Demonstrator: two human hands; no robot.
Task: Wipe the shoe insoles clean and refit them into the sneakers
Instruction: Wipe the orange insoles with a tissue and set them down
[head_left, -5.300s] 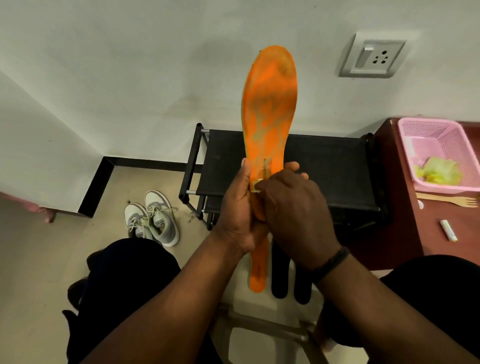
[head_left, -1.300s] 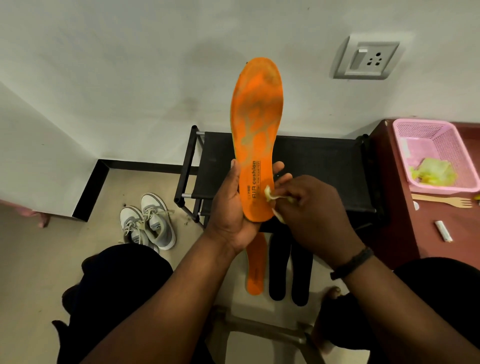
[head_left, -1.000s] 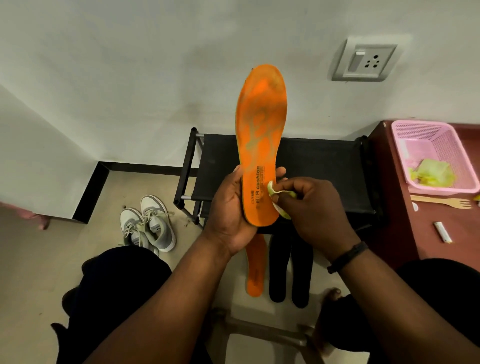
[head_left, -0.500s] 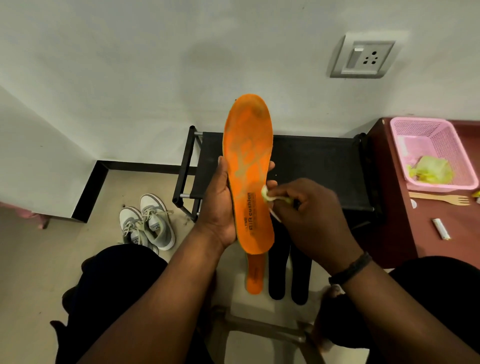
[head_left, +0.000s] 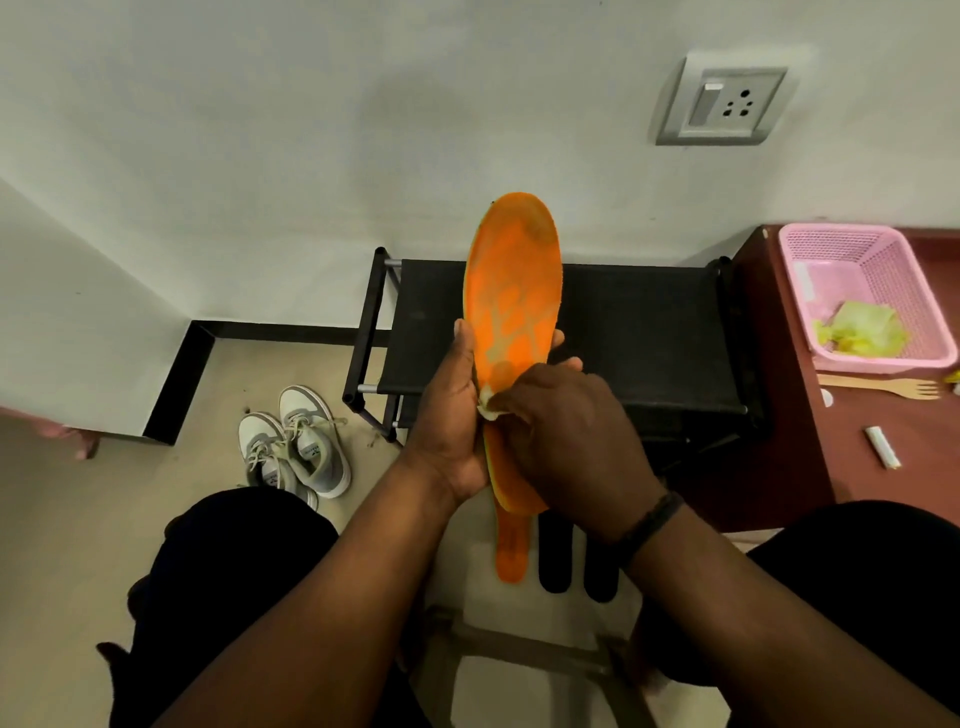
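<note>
My left hand grips an orange insole upright by its left edge, stained toe end up. My right hand lies across the insole's lower half and pinches a small pale wipe against its face near the left edge. On the floor below lie a second orange insole and two black insoles, partly hidden by my hands. A pair of grey and white sneakers stands on the floor at the left.
A black shoe rack stands against the wall behind the insole. A dark red table at the right carries a pink basket with a crumpled yellow-green cloth, a wooden fork and a small white tube. My dark-clad knees flank a stool frame.
The insole has come lower over the last seconds. My right hand has moved left across the insole's face with the wipe and now covers the printed heel part.
</note>
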